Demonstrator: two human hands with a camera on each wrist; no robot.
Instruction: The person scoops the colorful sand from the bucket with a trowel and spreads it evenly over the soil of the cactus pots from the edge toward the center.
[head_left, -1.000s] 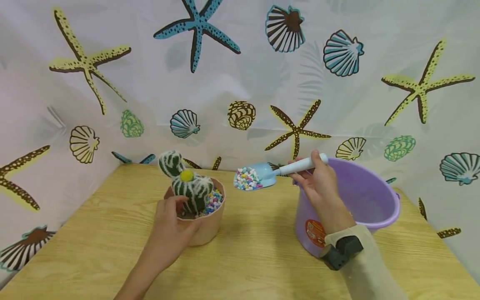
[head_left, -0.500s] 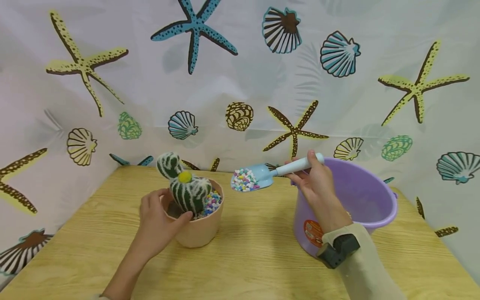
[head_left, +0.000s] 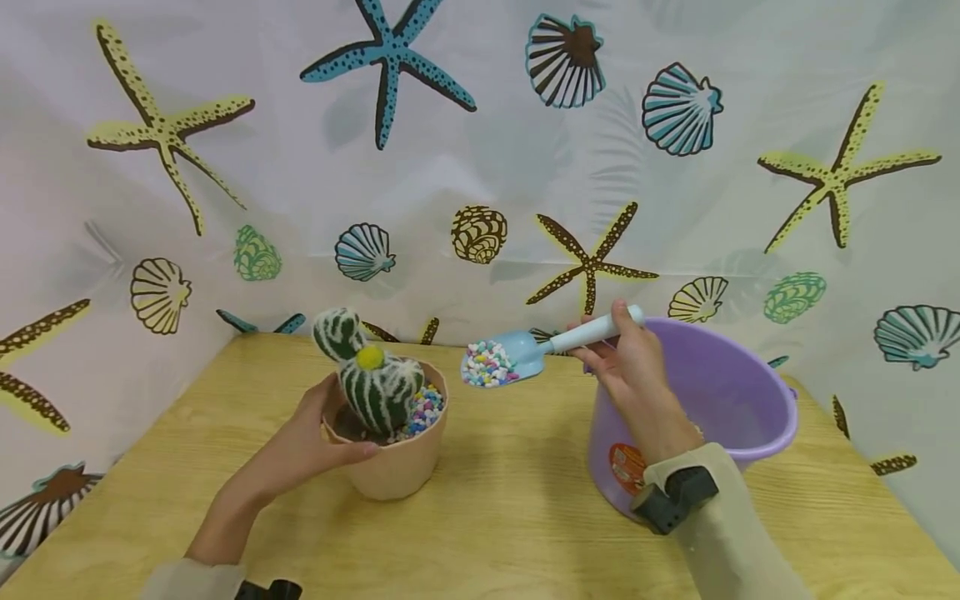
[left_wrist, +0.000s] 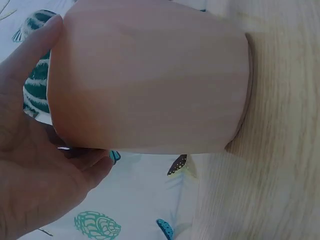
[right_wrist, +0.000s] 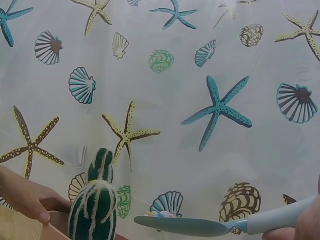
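My left hand (head_left: 300, 442) grips the peach flower pot (head_left: 397, 471) by its left side, the thumb lying along the front near the rim. In the left wrist view its fingers reach round the pot's side. Inside the pot a green-and-white toy cactus (head_left: 378, 396) with a yellow pompom leans left. Colourful pebbles (head_left: 426, 412) lie to its right, while the left part shows a dark surface. My right hand (head_left: 633, 367) holds a light blue trowel (head_left: 528, 354) by its handle, above the table and right of the pot. Multicoloured pebbles (head_left: 487, 364) fill its blade.
A purple bucket (head_left: 750, 454) stands on the wooden table (head_left: 510, 533), behind and beside my right forearm. Its bottom inside is mostly hidden. A white cloth (head_left: 420, 183) printed with starfish and shells hangs behind and at the sides of the table.
My left hand has moved from beside the cactus, over the pot's near rim, to a hold on the pot's left side. The cactus leans slightly differently. The loaded trowel has stayed nearly still.
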